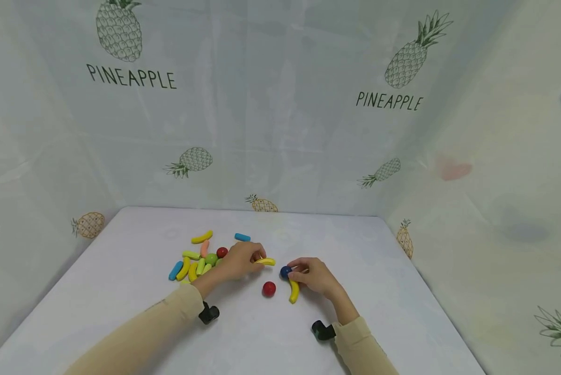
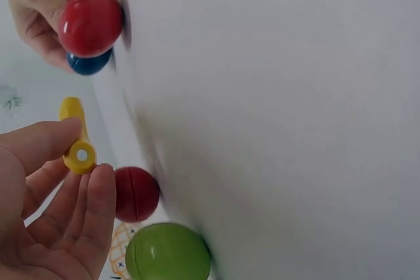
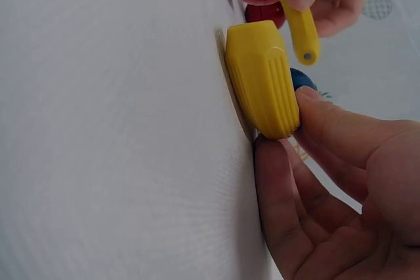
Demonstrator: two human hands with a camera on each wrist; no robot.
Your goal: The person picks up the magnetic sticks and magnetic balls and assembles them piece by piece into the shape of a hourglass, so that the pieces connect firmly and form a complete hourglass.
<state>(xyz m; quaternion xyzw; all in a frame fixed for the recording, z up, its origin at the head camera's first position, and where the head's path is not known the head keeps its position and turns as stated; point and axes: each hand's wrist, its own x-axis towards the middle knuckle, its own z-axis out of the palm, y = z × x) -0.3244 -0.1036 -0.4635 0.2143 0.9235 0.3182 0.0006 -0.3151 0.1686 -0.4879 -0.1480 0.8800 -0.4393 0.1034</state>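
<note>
My left hand point(image 1: 240, 259) pinches a yellow banana-shaped bead point(image 2: 71, 109) between thumb and fingers, held above the white table. A hole shows in the bead's end in the left wrist view. My right hand point(image 1: 314, 274) is low at the table, thumb and fingers around a blue ball point(image 1: 285, 272). A second yellow banana-shaped bead point(image 3: 261, 77) lies right by the right fingertips, partly hiding the blue ball in the right wrist view. A red ball point(image 1: 269, 289) rests on the table between the hands, nearer the wearer.
Left of and beside my left forearm is a loose group: a red ball point(image 1: 221, 252), a green ball point(image 1: 211, 259), a pink piece point(image 1: 204, 248), blue pieces and several yellow ones. A blue rod point(image 1: 242, 237) lies farther back. Pineapple-printed curtains point(image 1: 271, 130) surround the table point(image 1: 243, 338).
</note>
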